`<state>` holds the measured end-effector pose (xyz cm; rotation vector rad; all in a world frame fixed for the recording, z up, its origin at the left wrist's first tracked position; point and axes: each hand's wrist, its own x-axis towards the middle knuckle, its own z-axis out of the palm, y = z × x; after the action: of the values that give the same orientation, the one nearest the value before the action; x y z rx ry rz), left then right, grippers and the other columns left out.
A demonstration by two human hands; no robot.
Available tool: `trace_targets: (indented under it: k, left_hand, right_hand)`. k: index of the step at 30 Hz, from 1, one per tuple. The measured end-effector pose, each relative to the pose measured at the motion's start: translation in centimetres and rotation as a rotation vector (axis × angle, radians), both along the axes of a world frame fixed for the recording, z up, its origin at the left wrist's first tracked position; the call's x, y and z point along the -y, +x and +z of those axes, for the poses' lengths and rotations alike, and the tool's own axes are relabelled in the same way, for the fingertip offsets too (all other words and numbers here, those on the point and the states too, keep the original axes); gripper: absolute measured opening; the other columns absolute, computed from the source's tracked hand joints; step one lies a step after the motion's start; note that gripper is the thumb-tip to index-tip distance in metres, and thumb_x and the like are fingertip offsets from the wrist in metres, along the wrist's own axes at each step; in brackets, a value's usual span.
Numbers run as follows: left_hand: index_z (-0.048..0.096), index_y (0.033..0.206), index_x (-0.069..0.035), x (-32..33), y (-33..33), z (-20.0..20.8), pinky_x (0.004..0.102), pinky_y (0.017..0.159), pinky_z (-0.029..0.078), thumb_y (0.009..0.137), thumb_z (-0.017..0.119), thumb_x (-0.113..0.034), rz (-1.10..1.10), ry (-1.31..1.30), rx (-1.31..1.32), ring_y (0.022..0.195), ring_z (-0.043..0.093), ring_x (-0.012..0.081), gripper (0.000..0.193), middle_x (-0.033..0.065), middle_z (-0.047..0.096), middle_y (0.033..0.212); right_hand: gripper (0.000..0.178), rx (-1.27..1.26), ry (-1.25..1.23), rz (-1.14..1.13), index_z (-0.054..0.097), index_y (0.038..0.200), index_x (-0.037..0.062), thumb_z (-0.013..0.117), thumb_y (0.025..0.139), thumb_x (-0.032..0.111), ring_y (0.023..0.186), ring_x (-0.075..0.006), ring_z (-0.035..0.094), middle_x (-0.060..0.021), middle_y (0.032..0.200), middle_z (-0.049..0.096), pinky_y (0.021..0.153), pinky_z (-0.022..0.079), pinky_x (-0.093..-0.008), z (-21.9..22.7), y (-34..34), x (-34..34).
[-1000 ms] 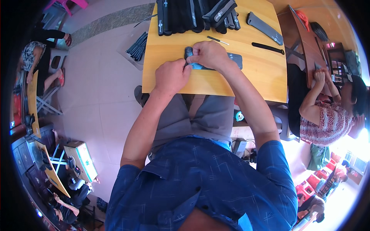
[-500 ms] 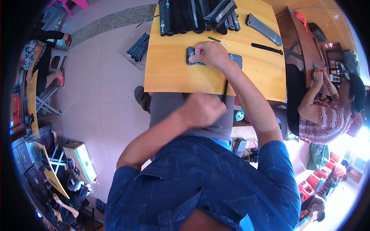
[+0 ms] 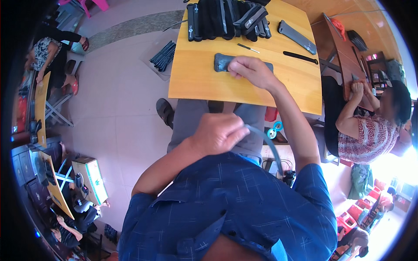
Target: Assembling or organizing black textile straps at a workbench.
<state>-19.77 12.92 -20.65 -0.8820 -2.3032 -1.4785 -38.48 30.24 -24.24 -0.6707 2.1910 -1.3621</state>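
Observation:
My left hand [image 3: 220, 134] is closed in front of my body, below the table's near edge. From its fingertips a thin, flexible grey strip [image 3: 273, 148] bends away to the right and down. My right hand [image 3: 252, 71] hovers over or rests on a dark grey piece [image 3: 221, 62] with a ridged left end, which lies on the table. Its fingers are curled together, and whatever may be between them is hidden. The middle of the grey piece is behind that hand. Beyond it lies a small screwdriver-like tool [image 3: 248, 48] with a dark handle.
Several black and grey sleeve-like pieces [image 3: 213, 21] are heaped at the far side of the yellow table [image 3: 191, 85]. A grey flat case [image 3: 297, 37] and a black strap [image 3: 300, 57] lie at right. Dark strips [image 3: 163, 55] are bundled left of the table. A person [image 3: 365, 126] sits at right.
My left hand has come back toward my body, drawing the strip with it, which now bends in an arc. My right hand has shifted slightly right and nearer, uncovering the ridged end.

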Motion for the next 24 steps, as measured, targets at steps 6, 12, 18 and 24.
trace_targets:
  k: [6,12,18,24]
  left_hand:
    - [0.057,0.079,-0.001,2.9,-0.9,-1.5,0.034,0.052,0.04,0.096,0.073,-0.012,0.294,0.113,0.243,0.051,0.046,0.0248,0.026,0.0134,0.05,0.063]
    - [0.057,0.081,0.001,3.1,-1.8,-3.4,0.0311,0.053,0.038,0.098,0.071,-0.013,0.346,0.178,0.319,0.054,0.043,0.0158,0.025,0.0098,0.046,0.061]
    - [0.061,0.081,-0.001,3.4,-2.8,-3.4,0.0267,0.054,0.04,0.102,0.063,-0.013,0.273,0.376,0.68,0.057,0.049,0.0077,0.025,0.0017,0.054,0.064]
    - [0.065,0.082,-0.001,3.3,-4.6,-4.4,0.0237,0.054,0.041,0.101,0.066,-0.012,0.378,0.313,0.843,0.059,0.05,0.0038,0.022,-0.0025,0.058,0.066]
  right_hand:
    - [0.05,0.581,-0.218,0.1,0.069,0.123,0.0047,0.061,0.104,0.05,0.094,-0.0147,0.069,-0.0038,0.11,0.075,0.084,0.051,-0.0297,4.0,6.0,-5.2]
    - [0.031,0.574,-0.051,0.047,0.066,0.126,0.0028,0.072,0.1,0.019,0.089,-0.0132,0.07,-0.0047,0.104,0.076,0.078,0.052,-0.0255,2.7,7.0,-8.2]
    - [0.019,0.399,0.021,-0.107,0.07,0.112,0.004,0.066,0.104,0.021,0.074,-0.0075,0.064,-0.0019,0.09,0.074,0.07,0.052,-0.0222,2.7,6.2,-9.6]
    - [0.018,0.389,-0.004,-0.347,0.071,0.108,0.0071,0.067,0.105,0.025,0.071,-0.0046,0.06,0.0012,0.087,0.07,0.064,0.046,-0.0193,1.6,6.2,-10.2]
